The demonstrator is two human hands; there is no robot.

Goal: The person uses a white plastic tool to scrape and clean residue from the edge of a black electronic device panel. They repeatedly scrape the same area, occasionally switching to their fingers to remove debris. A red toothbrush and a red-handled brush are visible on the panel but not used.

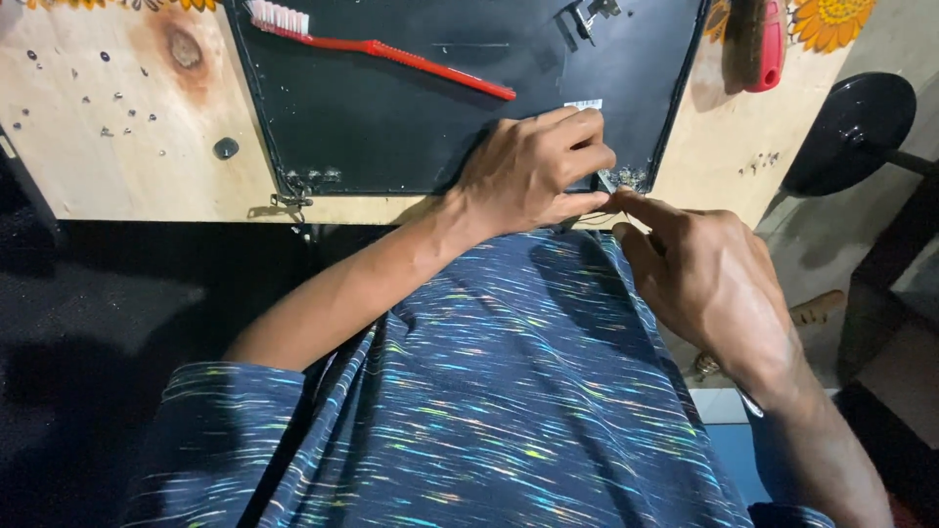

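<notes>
Black flat panel lay on a wooden table, loose screws already out beside it. Left hand curled, pressing the panel's near edge; right hand pinched a thin tool at the corner. Red toothbrush rested on top. Corner work appeared unfinished.

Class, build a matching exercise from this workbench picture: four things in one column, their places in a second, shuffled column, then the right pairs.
Things:
1. red toothbrush
2. left hand
3. loose screws
4. round black stool

Places:
A. scattered on the wooden table, far left
B. off the table, at the right
C. on the black panel, along its top
D. at the panel's near right corner

Pairs: 1-C, 2-D, 3-A, 4-B
</notes>
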